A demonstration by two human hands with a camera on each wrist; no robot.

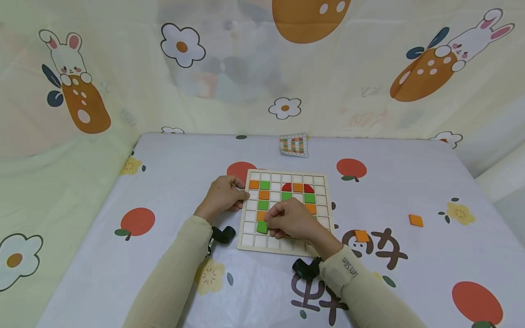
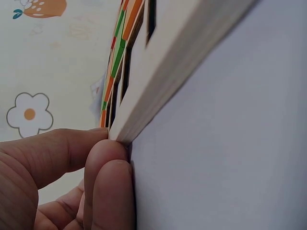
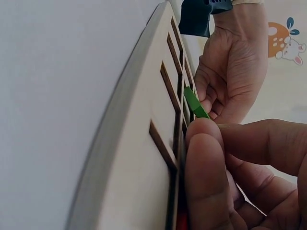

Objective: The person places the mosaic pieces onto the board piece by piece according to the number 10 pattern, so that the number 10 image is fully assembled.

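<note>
A square wooden grid board (image 1: 270,250) lies on the table with orange, green and red pieces in its cells. My left hand (image 1: 223,198) holds the board's left edge, thumb and fingertips against the rim in the left wrist view. Over the lower middle of the board, my right hand (image 1: 293,218) pinches the edge of a green square tile (image 1: 262,227). That tile (image 3: 195,104) sits tilted above the cells in the right wrist view. Above it runs a column of orange and green tiles. Two red rounded pieces (image 1: 286,187) flank an orange tile. My right hand hides several cells.
Two loose orange tiles (image 1: 416,220) lie right of the board on the patterned cloth (image 1: 389,191). A small printed grid card (image 1: 293,145) rests behind the board, near the back curtain (image 1: 238,82). Dark wrist cameras (image 1: 223,235) sit close to the board.
</note>
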